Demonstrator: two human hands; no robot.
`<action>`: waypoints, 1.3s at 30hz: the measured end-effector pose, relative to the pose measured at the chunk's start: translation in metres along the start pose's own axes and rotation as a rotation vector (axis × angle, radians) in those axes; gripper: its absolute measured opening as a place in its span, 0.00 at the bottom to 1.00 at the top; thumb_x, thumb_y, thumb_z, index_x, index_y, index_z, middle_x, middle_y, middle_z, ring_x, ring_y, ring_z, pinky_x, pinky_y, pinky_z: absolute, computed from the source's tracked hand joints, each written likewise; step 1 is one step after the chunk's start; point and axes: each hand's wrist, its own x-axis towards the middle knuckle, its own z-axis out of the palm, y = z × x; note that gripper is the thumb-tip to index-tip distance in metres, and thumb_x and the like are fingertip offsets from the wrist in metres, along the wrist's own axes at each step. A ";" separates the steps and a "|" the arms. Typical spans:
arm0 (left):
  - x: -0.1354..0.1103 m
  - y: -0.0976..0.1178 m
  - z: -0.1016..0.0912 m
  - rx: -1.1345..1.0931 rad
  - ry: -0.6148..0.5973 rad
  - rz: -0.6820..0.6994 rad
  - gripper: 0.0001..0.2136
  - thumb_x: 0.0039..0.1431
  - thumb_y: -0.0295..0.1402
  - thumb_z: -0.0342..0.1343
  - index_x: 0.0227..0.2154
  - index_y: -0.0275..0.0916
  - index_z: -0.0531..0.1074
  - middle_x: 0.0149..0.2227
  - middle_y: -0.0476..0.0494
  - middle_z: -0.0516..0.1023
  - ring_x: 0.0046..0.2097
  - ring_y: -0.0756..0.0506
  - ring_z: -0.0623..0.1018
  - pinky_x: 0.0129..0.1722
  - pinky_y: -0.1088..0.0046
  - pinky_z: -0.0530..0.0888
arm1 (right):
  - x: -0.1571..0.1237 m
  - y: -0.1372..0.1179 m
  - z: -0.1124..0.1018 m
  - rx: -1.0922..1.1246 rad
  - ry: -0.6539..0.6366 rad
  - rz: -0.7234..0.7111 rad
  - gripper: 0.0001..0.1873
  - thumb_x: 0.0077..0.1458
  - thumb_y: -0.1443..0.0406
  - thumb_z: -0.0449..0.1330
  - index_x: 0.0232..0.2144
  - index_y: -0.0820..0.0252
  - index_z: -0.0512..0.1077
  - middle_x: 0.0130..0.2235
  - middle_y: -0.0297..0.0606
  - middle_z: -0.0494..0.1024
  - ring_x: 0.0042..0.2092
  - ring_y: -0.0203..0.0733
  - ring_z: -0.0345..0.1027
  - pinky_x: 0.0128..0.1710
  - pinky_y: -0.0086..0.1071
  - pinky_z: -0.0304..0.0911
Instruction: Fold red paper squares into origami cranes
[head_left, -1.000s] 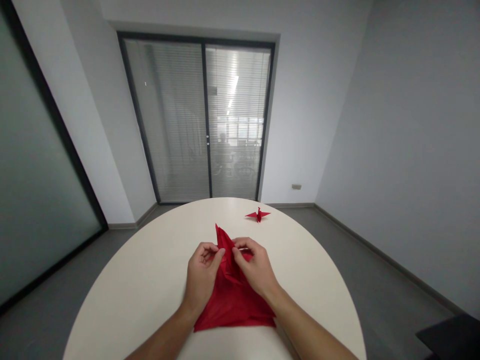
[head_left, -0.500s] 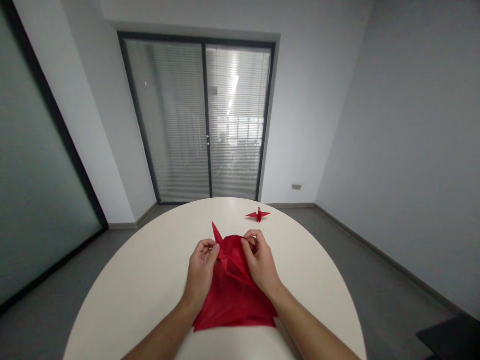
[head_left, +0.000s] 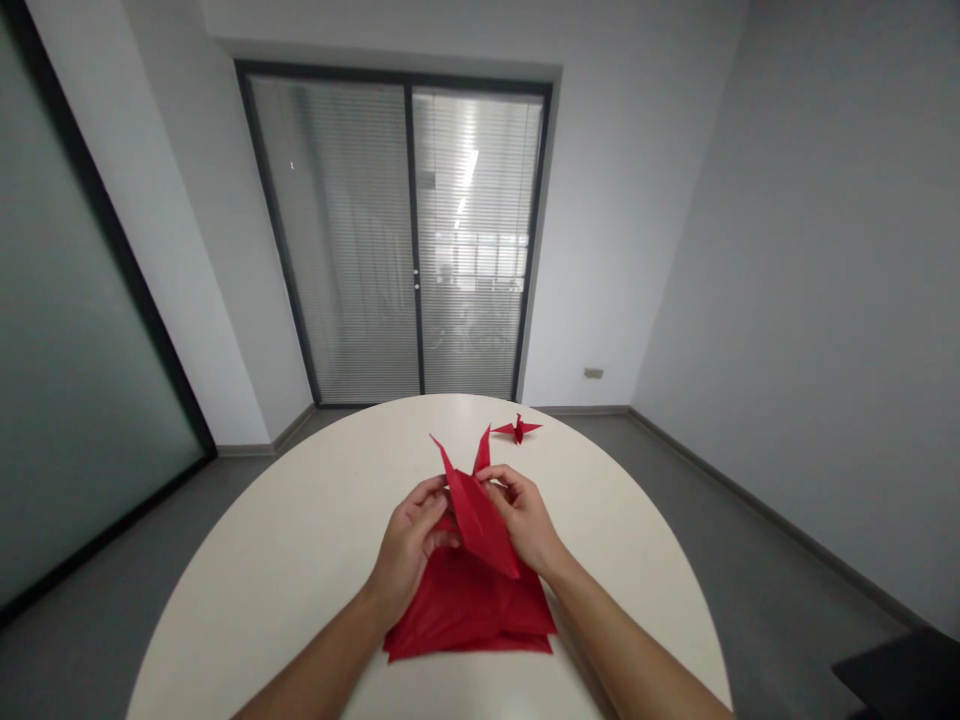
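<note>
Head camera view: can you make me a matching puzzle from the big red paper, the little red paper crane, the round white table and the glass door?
1. large red folded paper sheet
2. small red paper crane
3. round white table
4. dark-framed glass door

A. at the far wall, with slatted blinds
B. pinched by left hand and right hand
C. alone near the far table edge
D. bearing both paper pieces

Pairs: 1-B, 2-C, 3-D, 4-A.

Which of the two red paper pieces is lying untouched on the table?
The small folded crane far across the table; the large sheet is held by the left hand and right hand.
</note>
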 end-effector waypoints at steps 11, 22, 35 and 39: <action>0.004 0.003 0.000 0.511 0.104 0.186 0.06 0.52 0.33 0.61 0.33 0.38 0.74 0.34 0.45 0.78 0.37 0.46 0.77 0.39 0.72 0.73 | 0.000 -0.003 0.015 0.064 -0.109 0.064 0.13 0.47 0.58 0.69 0.32 0.60 0.75 0.28 0.32 0.77 0.27 0.36 0.66 0.30 0.30 0.62; -0.001 0.004 0.005 0.591 0.288 0.289 0.06 0.57 0.37 0.59 0.31 0.39 0.72 0.33 0.45 0.77 0.36 0.45 0.77 0.37 0.72 0.75 | -0.012 -0.026 0.010 -0.371 0.085 -0.127 0.16 0.61 0.58 0.56 0.48 0.56 0.72 0.47 0.42 0.76 0.44 0.44 0.70 0.48 0.39 0.65; 0.000 0.004 0.006 0.512 0.303 0.297 0.08 0.53 0.38 0.63 0.31 0.39 0.73 0.33 0.46 0.78 0.36 0.46 0.78 0.36 0.73 0.75 | -0.010 -0.016 0.013 -0.193 0.008 -0.134 0.08 0.59 0.60 0.59 0.39 0.56 0.69 0.37 0.36 0.78 0.38 0.40 0.73 0.40 0.33 0.67; 0.000 0.002 0.003 0.509 0.298 0.301 0.08 0.53 0.37 0.62 0.31 0.39 0.72 0.32 0.46 0.78 0.37 0.45 0.78 0.38 0.73 0.75 | -0.012 -0.016 0.014 -0.357 0.006 -0.146 0.10 0.62 0.61 0.56 0.40 0.57 0.74 0.37 0.37 0.80 0.37 0.40 0.73 0.40 0.33 0.66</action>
